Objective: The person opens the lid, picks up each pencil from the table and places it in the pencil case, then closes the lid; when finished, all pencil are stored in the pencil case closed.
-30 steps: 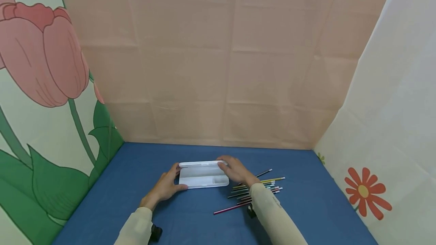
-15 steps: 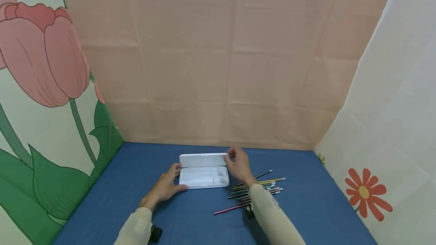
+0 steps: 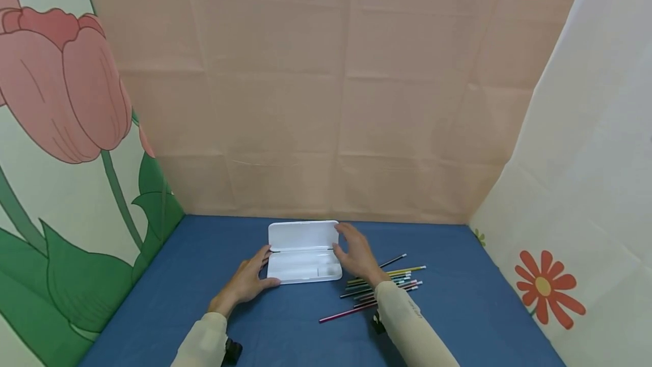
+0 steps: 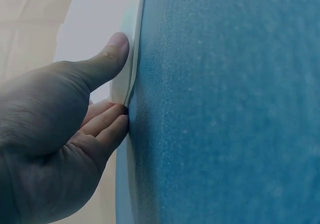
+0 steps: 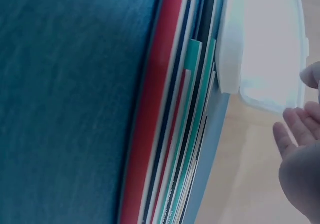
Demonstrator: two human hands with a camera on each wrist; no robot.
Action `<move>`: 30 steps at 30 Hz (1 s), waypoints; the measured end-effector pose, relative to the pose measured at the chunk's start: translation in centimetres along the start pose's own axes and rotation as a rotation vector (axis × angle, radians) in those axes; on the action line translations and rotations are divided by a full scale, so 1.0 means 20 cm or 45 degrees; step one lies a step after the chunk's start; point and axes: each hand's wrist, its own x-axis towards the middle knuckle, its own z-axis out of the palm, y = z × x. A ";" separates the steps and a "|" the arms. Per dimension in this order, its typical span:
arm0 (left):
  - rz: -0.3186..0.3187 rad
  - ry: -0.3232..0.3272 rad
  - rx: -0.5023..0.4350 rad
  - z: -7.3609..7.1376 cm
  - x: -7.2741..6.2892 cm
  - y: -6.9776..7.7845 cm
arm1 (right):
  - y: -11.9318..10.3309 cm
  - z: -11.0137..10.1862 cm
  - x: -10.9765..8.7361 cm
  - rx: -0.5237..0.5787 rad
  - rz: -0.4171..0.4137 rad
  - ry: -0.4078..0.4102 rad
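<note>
Two hands at a white pencil case on a blue desk (image 3: 280, 333); clock positions as in the head view, with 12 o'clock away from the person. Nearest, pale sleeves enter at 7 (image 3: 201, 341) and 5 o'clock, each with a dark device at the wrist. The left hand (image 3: 243, 282) grips the pencil case (image 3: 292, 268) at its 8 to 9 o'clock end, thumb along the front edge, fingers against the end wall. The right hand (image 3: 359, 254), at 2 o'clock of the case, holds nothing; a wide gap separates its thumb from its fingers, which lie just beside the lid's edge. Whether they touch it cannot be told. The right sleeve covers part of a loose bundle of pencils (image 5: 181, 119) at 4 o'clock of the case. A red pencil (image 3: 340, 315) lies at the bundle's near side, its tip towards 8 o'clock. The case stands near the middle of the desk, its tray facing up with a small recess at the 4 o'clock corner. At 12 o'clock of the tray, the lid (image 3: 303, 235) stands tilted up on its hinge. Beyond hangs a beige backdrop (image 3: 326, 89), flanked by a tulip-printed panel (image 3: 66, 89) at 10 o'clock and a white panel (image 3: 586, 157) at 2 o'clock.
</note>
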 end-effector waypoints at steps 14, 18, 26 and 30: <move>0.025 0.004 0.049 0.00 0.00 0.01 | 0.01 -0.01 -0.01 -0.017 0.319 -0.535; 0.027 -0.009 0.076 -0.01 0.01 0.01 | 0.00 -0.02 0.00 -0.057 0.355 -0.626; 0.035 -0.008 0.081 -0.01 0.01 0.00 | 0.00 -0.01 0.00 -0.088 0.387 -0.733; 0.025 -0.006 0.066 0.00 0.01 -0.01 | 0.01 0.01 0.00 -0.117 0.372 -0.761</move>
